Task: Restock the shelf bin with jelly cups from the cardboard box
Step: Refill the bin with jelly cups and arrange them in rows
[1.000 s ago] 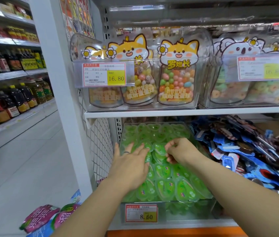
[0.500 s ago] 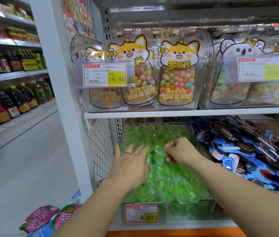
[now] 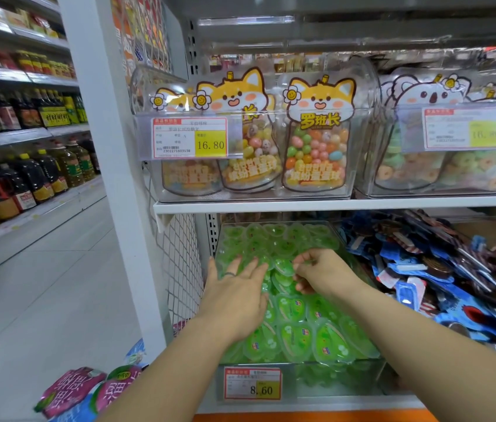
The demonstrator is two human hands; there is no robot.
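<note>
Reader: Change over the last second?

Legend: Almost none. Left hand [image 3: 234, 296] stays flat, fingers straight and spread, on the jelly cups [image 3: 297, 335] at the 9 o'clock side of the shelf bin [image 3: 347, 382]. Right hand [image 3: 322, 274], at 3 o'clock from it, keeps curled fingers and thumb pinched on the edge of a single jelly cup [image 3: 283, 266]. The pile rises above the bin's front wall, so the step is judged to be levelling, with restocking nearly complete.

Reader: Edges and room?

Legend: Upper shelf [image 3: 332, 205] hangs close at 12 o'clock, leaving a low gap above the back cups. Wire mesh [image 3: 179, 263] closes 9 o'clock; blue packets [image 3: 417, 269] spill against the bin at 3 o'clock. Open withdrawal lies at 6 o'clock, over the price label [image 3: 252, 383]. Front cups could slide off. Cardboard box: not identifiable in view.
</note>
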